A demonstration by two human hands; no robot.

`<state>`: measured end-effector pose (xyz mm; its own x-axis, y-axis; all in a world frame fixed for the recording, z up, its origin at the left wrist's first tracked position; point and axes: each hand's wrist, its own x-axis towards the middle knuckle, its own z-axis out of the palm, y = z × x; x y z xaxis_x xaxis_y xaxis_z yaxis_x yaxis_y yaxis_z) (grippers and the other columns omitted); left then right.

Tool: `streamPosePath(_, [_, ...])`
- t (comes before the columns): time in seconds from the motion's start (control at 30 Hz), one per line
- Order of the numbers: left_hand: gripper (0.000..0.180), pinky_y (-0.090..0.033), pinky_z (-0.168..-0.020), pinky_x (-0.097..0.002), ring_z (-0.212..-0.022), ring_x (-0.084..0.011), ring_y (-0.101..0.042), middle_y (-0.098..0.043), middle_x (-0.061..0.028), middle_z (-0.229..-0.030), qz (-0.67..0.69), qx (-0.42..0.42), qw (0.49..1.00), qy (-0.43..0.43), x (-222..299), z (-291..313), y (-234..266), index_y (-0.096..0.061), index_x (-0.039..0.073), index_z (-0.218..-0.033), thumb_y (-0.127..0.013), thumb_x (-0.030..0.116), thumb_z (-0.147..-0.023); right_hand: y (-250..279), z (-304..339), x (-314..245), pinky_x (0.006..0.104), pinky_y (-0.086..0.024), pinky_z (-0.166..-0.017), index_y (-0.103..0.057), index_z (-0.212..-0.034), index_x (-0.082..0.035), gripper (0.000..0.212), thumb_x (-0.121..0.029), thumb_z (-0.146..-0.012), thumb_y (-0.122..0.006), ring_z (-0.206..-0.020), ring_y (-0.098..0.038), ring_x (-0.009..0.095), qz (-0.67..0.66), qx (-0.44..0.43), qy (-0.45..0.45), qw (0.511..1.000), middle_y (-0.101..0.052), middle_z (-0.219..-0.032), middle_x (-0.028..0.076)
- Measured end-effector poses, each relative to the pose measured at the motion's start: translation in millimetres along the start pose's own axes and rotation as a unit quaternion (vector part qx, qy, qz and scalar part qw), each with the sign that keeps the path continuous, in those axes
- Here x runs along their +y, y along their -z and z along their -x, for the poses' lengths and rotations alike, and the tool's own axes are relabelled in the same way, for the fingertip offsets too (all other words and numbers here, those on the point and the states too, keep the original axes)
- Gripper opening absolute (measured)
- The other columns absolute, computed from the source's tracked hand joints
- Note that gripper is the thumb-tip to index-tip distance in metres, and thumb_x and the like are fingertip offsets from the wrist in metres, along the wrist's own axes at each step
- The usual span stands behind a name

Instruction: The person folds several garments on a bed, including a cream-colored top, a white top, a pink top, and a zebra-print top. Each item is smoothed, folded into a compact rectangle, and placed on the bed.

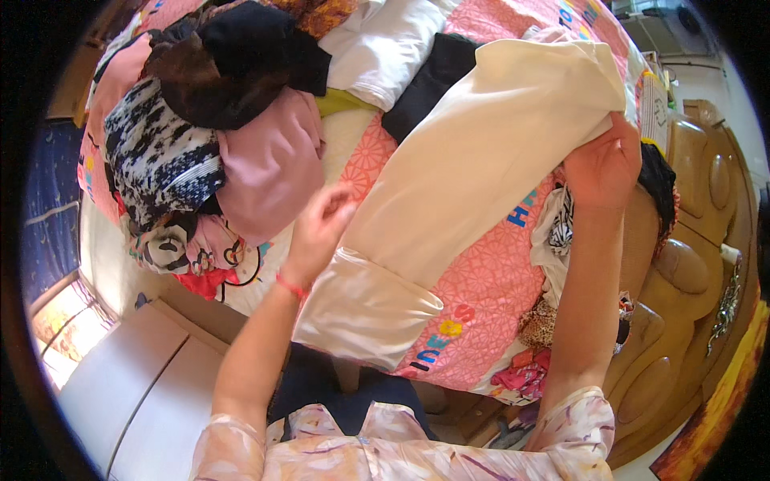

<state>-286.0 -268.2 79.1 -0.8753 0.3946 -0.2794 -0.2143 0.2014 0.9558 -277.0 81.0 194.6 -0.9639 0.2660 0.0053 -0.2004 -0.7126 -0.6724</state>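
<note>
A long cream satin garment [473,152], folded into a strip, lies slantwise across the bed from the far right toward the near middle. Its near end has a turned-up panel [365,309]; its exact kind cannot be told. At the far right edge my right hand [605,164] grips the cloth, with the fingertips partly hidden. My left hand [321,228], with a red band at the wrist, is beside the garment's left edge. Its fingers are loosely curled with a gap at the thumb, and no cloth shows in them.
Left of the garment sits a heap with black clothes [233,60], a black-and-white knit [160,152] and a pink cloth [273,164]. White [381,56] and black [429,88] clothes lie beyond. A pink patterned bedsheet [481,297] spreads beneath. Carved wood [682,268] stands right, a pale cabinet [144,385] near left.
</note>
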Motion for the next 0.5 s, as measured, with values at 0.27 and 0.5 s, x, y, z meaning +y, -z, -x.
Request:
streamPosePath(0.27, [0.05, -0.046, -0.089, -0.0311, -0.102, -0.0158, -0.058, -0.059, -0.0093, -0.116, 0.377, -0.37, 0.846, 0.071, 99, -101, -72, -0.05, 0.0, -0.124, -0.063, 0.031, -0.087, -38, 31, -8, 0.0433, -0.035, -0.103, -0.051, -0.115, 0.002, 0.039, -0.021, -0.085, -0.043, -0.116, -0.05, 0.029, -0.112, -0.134, -0.01, 0.984, -0.054, -0.123, 0.017])
streamPosePath(0.5, [0.023, -0.055, -0.071, -0.0301, -0.08, -0.0154, -0.065, -0.066, -0.0051, -0.09, 0.303, -0.157, 0.939, -0.033, 153, -153, -91, -0.058, 0.002, -0.107, -0.063, 0.013, -0.086, 49, 4, -10, 0.0333, -0.049, -0.081, -0.054, -0.112, 0.0, 0.027, -0.013, -0.09, -0.045, -0.097, -0.057, 0.019, 0.111, 0.12, 0.087, 0.983, -0.061, -0.103, 0.009])
